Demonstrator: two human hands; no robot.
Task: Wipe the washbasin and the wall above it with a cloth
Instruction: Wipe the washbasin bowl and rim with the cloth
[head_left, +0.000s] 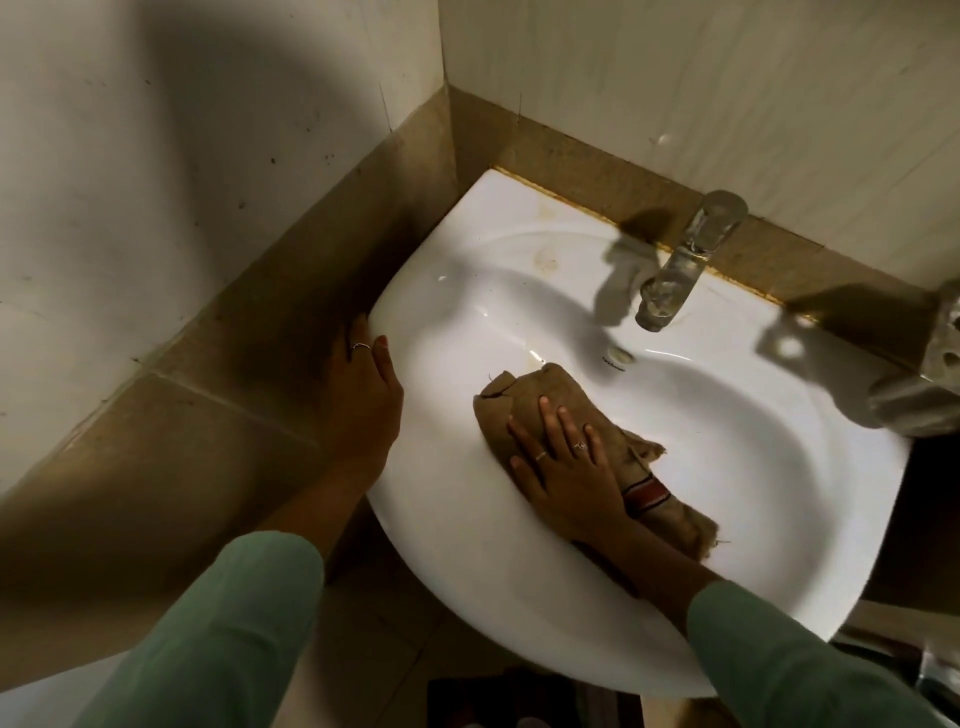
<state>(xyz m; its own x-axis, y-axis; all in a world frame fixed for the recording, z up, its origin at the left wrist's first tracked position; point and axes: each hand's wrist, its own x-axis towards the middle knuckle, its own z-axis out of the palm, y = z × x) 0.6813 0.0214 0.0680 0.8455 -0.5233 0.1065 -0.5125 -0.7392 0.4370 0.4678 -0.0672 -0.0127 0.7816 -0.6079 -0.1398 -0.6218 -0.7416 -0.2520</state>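
Washbasin (519, 587) first: white, glossy, rounded at the front, set into a tiled corner with its back edge against the wall (727, 78). Its right rim is partly covered by a blurred grey metal fitting (930, 374) cut off at the picture's right side, too soft to identify. Faint yellowish stains sit near the basin's back left corner, and a yellowed seam runs along the back edge. The drain is out of sight; only a small overflow hole (621, 355) with tiny unreadable lettering shows below the tap (680, 260). The tap stands at the middle of the back edge, chrome, spout aimed down into the bowl.

Now the cloth (524, 400): brown, coarse, frayed at its ends, with a red-and-dark striped band close to its near end. It lies on the bowl's inner left slope, long axis running diagonally from the near right up toward the overflow hole, far tip pointing at the tap. Its middle is hidden under the hand.

Right hand (569, 462) lies flat on the cloth, fingers straight and slightly spread, pressing it down to the porcelain; rings show on two fingers. Left hand (366, 395) rests on the basin's left rim, thumb on top and fingers dropping over the outer edge, where shadow swallows them, so how tightly they curl I cannot tell. One ring shows there too. Both green sleeves (218, 639) run off the bottom. The wall above is pale tile, lightly marked, over a brown tiled band.
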